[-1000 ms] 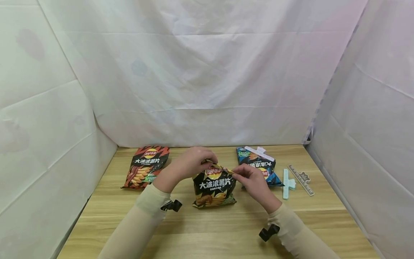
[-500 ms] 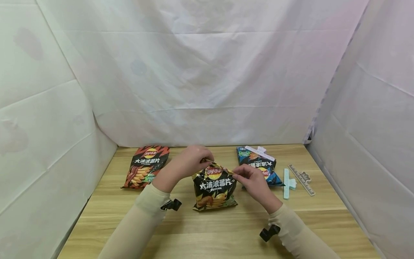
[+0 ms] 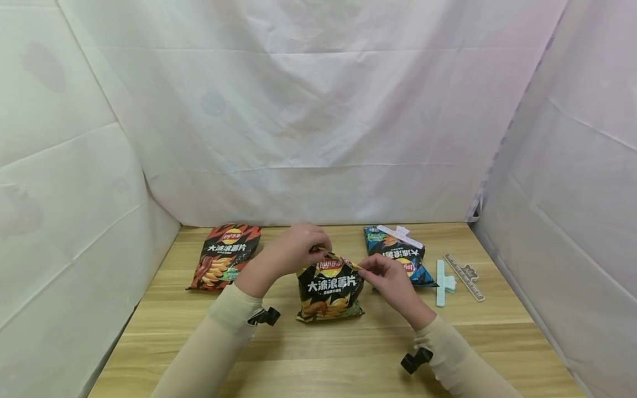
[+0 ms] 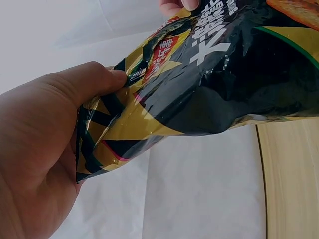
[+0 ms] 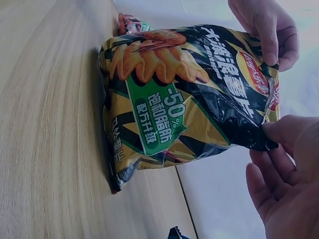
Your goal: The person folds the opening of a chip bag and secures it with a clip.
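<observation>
Currently, left hand (image 3: 299, 246) and right hand (image 3: 391, 279) are pinching the black-and-gold Lay's chip bag (image 3: 330, 296) just below center frame, its top edge sloping lower-right between them, body below, neither hand nearer.

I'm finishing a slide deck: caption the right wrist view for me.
Left hand and right hand pinching the top of a black-and-gold chip bag.

The left hand (image 3: 297, 249) and right hand (image 3: 390, 277) pinched the top edge of a black-and-gold chip bag (image 3: 330, 293) near the middle of the table (image 3: 318, 365). A red chip bag (image 3: 225, 257) lay left of it; right of it lay a blue chip bag (image 3: 399, 255) (a pale clip (image 3: 400, 236) across its far end), a mint clip (image 3: 440, 283) and a grey clip (image 3: 464, 276).
</observation>
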Motion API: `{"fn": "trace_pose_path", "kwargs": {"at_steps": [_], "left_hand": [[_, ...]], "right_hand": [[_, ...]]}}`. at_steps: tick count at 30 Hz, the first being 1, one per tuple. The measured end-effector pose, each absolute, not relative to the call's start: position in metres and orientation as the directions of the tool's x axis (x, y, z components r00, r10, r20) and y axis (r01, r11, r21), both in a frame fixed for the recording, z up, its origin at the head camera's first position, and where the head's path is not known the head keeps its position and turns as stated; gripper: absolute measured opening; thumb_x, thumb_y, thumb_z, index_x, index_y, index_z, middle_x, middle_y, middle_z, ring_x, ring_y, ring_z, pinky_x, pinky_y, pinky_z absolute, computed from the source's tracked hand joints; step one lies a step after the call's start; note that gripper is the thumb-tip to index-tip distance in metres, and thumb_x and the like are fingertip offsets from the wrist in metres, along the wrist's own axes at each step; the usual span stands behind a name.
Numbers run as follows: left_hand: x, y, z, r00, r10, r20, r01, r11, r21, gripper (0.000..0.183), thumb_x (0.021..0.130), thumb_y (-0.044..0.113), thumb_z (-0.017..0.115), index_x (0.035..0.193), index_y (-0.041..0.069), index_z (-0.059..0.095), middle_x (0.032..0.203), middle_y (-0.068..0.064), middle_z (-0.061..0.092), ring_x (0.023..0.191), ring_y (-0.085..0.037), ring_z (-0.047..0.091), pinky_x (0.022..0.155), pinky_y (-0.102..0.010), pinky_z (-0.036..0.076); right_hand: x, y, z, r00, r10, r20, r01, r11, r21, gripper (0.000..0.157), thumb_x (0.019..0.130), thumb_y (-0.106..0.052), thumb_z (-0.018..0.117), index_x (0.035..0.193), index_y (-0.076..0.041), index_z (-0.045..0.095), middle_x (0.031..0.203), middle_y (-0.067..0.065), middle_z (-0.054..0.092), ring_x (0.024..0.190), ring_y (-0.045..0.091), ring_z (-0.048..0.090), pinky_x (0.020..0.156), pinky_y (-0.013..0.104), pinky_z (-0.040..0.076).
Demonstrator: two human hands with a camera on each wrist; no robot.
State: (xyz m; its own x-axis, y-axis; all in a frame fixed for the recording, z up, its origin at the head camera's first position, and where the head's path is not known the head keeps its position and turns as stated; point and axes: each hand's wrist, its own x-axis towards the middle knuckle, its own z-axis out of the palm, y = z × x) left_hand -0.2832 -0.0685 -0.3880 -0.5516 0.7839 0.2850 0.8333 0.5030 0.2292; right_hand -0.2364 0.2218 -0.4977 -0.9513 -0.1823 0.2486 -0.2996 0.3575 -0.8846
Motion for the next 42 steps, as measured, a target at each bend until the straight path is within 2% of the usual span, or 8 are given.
{"fn": "trace_pose_path", "kwargs": {"at_steps": [8,14,20,24,29,32,36,42], "left_hand": [[-0.283,-0.068,-0.390,-0.549,0.786,0.285,0.835,0.502,0.224,0.004,0.107,0.015,0.076,0.107,0.016,0.080,0.109,0.003,0.074,0.094,-0.013,0.067,0.084,-0.034,0.057],[-0.282,-0.068,-0.390,-0.548,0.784,0.292,0.836,0.501,0.223,0.005,0.107,0.014,0.076,0.106,0.018,0.079,0.108,0.004,0.074,0.093,-0.012,0.065,0.083,-0.034,0.057],[-0.281,-0.068,-0.389,-0.550,0.783,0.290,0.835,0.502,0.226,0.005,0.107,0.014,0.076,0.106,0.018,0.079,0.109,0.004,0.074,0.092,-0.012,0.065,0.083,-0.033,0.057],[-0.281,-0.068,-0.388,-0.552,0.782,0.289,0.833,0.501,0.235,0.005,0.107,0.013,0.077,0.106,0.018,0.079,0.109,0.004,0.074,0.093,-0.012,0.066,0.083,-0.032,0.057],[-0.280,-0.069,-0.388,-0.557,0.782,0.282,0.829,0.504,0.241,0.005,0.107,0.013,0.077,0.105,0.018,0.078,0.108,0.004,0.074,0.091,-0.011,0.064,0.082,-0.032,0.057],[-0.278,-0.073,-0.389,-0.569,0.776,0.271,0.821,0.517,0.244,0.005,0.107,0.014,0.077,0.105,0.019,0.078,0.107,0.005,0.073,0.090,-0.011,0.063,0.081,-0.032,0.056],[-0.278,-0.075,-0.389,-0.576,0.770,0.274,0.816,0.524,0.243,0.004,0.107,0.016,0.077,0.107,0.018,0.080,0.108,0.005,0.073,0.090,-0.011,0.064,0.081,-0.033,0.056],[-0.279,-0.070,-0.389,-0.563,0.776,0.283,0.825,0.513,0.237,0.004,0.107,0.016,0.078,0.109,0.019,0.080,0.109,0.005,0.073,0.092,-0.011,0.066,0.082,-0.034,0.057]], "right_hand": [[-0.231,0.239,-0.484,-0.950,-0.223,0.219,-0.299,0.440,-0.847,0.011,0.109,-0.024,0.076,0.119,-0.019,0.078,0.110,-0.003,0.077,0.096,0.022,0.072,0.080,0.032,0.059],[-0.231,0.276,-0.467,-0.958,-0.157,0.240,-0.284,0.414,-0.865,0.016,0.112,-0.016,0.069,0.119,-0.004,0.076,0.104,0.013,0.077,0.093,0.033,0.075,0.082,0.036,0.064],[-0.230,0.315,-0.455,-0.971,-0.052,0.233,-0.222,0.551,-0.804,0.025,0.114,-0.020,0.066,0.123,0.003,0.073,0.104,0.021,0.075,0.089,0.031,0.074,0.076,0.028,0.062],[-0.230,0.344,-0.453,-0.989,-0.001,0.149,-0.112,0.671,-0.733,0.034,0.115,-0.027,0.065,0.127,0.004,0.071,0.106,0.018,0.075,0.090,0.032,0.076,0.074,0.029,0.060],[-0.230,0.379,-0.455,-0.999,0.004,-0.046,0.031,0.802,-0.596,0.049,0.115,-0.036,0.063,0.129,0.010,0.067,0.110,0.023,0.074,0.090,0.032,0.075,0.072,0.041,0.059],[-0.232,0.393,-0.454,-0.991,0.018,-0.130,0.083,0.851,-0.519,0.057,0.115,-0.043,0.061,0.128,0.013,0.064,0.115,0.030,0.072,0.094,0.037,0.074,0.078,0.052,0.059],[-0.236,0.404,-0.455,-0.985,0.041,-0.168,0.111,0.894,-0.434,0.062,0.113,-0.044,0.061,0.122,0.018,0.063,0.115,0.035,0.071,0.094,0.041,0.071,0.083,0.060,0.057],[-0.241,0.416,-0.473,-0.978,0.058,-0.200,0.129,0.923,-0.362,0.067,0.109,-0.043,0.065,0.123,0.023,0.061,0.111,0.035,0.070,0.091,0.042,0.069,0.083,0.060,0.056]]}}
